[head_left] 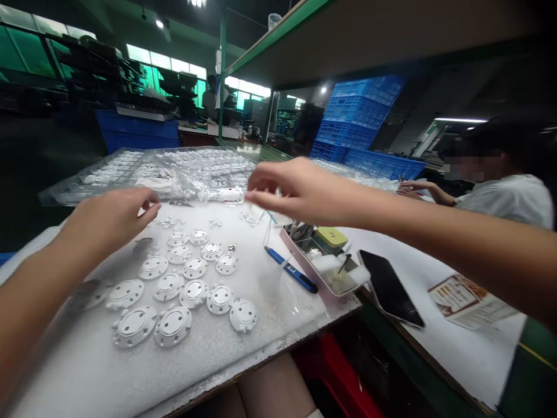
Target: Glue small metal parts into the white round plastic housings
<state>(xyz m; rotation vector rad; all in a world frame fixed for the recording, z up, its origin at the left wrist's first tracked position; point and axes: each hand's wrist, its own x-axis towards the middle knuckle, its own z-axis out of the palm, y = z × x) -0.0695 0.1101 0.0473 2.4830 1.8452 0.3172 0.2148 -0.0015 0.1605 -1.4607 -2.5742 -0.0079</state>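
Note:
My left hand [108,217] is over the left side of the white foam-covered table, its fingers curled and the thumb tip against them; anything between them is too small to make out. Below it and to its right lie several round white plastic parts [169,286] with notched rims and small dark holes. My right hand [300,188] is raised beyond the tool box, thumb and fingertips brought together in a pinch; what they hold, if anything, is hidden. Small clear pieces [248,218] and tiny brass-coloured pieces [232,248] lie between the hands.
A blue pen-like cutter [291,269] lies beside a pink divided box [311,264] of tools. A phone [389,287] and a printed leaflet [472,302] are at right. Bagged white parts [209,165] line the back, under a green-edged shelf [278,38]. A co-worker [505,194] sits at right.

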